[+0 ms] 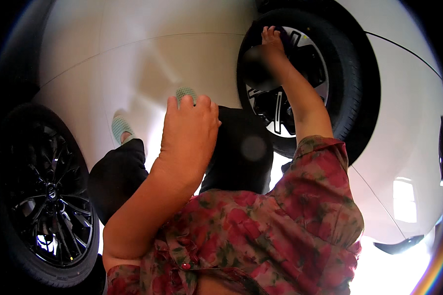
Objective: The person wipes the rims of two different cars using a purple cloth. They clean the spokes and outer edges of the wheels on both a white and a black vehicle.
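My right hand [274, 45] reaches forward to the upper part of a car wheel [278, 110] with a black and silver rim. Its fingers are bent around a dark, cloth-like piece [284, 38] pressed against the rim. A blurred dark patch covers part of the wheel beside that wrist. Nearer to me, my left hand [191, 125] is raised above my black trouser leg [241, 147], back of the hand up. The left fingers are curled, and their undersides are hidden, so I cannot see what they hold, if anything.
White car bodywork [403, 123] surrounds the fitted wheel on the right. A second wheel with glossy black spokes [51, 191] stands at the left, close to my knee. My feet, in pale green perforated shoes [120, 127], are on the light tiled floor [133, 64].
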A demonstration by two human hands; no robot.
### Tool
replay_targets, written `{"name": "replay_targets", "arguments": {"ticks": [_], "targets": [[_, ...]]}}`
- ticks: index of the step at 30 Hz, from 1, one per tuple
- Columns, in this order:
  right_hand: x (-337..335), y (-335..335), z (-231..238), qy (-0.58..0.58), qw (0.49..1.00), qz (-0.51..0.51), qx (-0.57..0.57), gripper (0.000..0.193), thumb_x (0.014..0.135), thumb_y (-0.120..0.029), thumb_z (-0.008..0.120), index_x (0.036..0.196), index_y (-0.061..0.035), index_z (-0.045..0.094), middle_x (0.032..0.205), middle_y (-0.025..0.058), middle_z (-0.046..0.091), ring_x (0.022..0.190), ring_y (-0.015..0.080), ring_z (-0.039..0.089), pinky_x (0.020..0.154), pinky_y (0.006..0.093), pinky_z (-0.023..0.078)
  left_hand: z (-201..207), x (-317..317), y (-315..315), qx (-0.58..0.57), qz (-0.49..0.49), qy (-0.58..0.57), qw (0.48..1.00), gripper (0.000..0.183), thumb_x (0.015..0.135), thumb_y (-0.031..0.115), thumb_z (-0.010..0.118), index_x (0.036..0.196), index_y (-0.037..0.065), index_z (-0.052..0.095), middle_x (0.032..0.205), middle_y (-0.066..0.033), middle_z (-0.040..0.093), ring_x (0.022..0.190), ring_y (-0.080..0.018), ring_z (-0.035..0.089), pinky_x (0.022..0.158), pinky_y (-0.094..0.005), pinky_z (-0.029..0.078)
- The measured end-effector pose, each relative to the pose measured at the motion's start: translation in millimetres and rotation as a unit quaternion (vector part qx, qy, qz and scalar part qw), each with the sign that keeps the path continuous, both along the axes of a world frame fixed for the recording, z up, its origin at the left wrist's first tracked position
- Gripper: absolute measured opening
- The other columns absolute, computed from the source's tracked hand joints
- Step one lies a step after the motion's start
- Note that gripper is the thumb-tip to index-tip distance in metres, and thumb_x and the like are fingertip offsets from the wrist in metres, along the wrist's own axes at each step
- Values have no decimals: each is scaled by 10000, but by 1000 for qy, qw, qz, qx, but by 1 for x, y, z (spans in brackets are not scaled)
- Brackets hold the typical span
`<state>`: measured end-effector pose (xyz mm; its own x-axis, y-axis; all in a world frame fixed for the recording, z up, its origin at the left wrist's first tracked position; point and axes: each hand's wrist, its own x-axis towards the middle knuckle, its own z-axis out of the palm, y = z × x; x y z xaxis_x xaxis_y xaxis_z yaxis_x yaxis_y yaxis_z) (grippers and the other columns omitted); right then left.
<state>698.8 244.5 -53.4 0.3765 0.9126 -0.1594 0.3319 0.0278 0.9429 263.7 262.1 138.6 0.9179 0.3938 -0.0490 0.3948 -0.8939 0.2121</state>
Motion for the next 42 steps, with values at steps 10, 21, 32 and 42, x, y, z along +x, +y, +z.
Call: {"name": "replay_targets", "arguments": {"ticks": [10,21,32,42], "targets": [[-37,-47,-6,391,900,1,193,325,794,-63,633,1107,-140,677,1376,48,479,1231,345,428,949,471,408,-4,-1,0,-11,5,24,1000,208,884,308,599,958,114,607,881,-24,564,881,-195,559,857,-375,401],[-88,-96,-25,309,931,43,189,132,758,-116,622,857,-89,704,1115,64,568,1095,284,479,839,420,401,1,-1,-10,0,-26,19,999,244,866,303,628,962,84,585,881,-73,581,867,-244,572,816,-379,425],[-54,-85,-116,323,916,-236,35,543,870,-98,549,1402,-159,456,1505,173,296,1149,395,508,899,435,473,12,-11,-1,-36,-12,49,998,357,845,293,651,1106,62,573,864,-96,553,853,-272,543,828,-397,423],[-77,-109,-127,330,931,-126,95,145,884,-163,531,939,-129,660,1049,149,601,1017,315,544,846,425,424,11,-15,1,-24,-2,52,998,265,850,289,642,979,69,570,861,-67,549,832,-230,535,822,-375,415]]}}
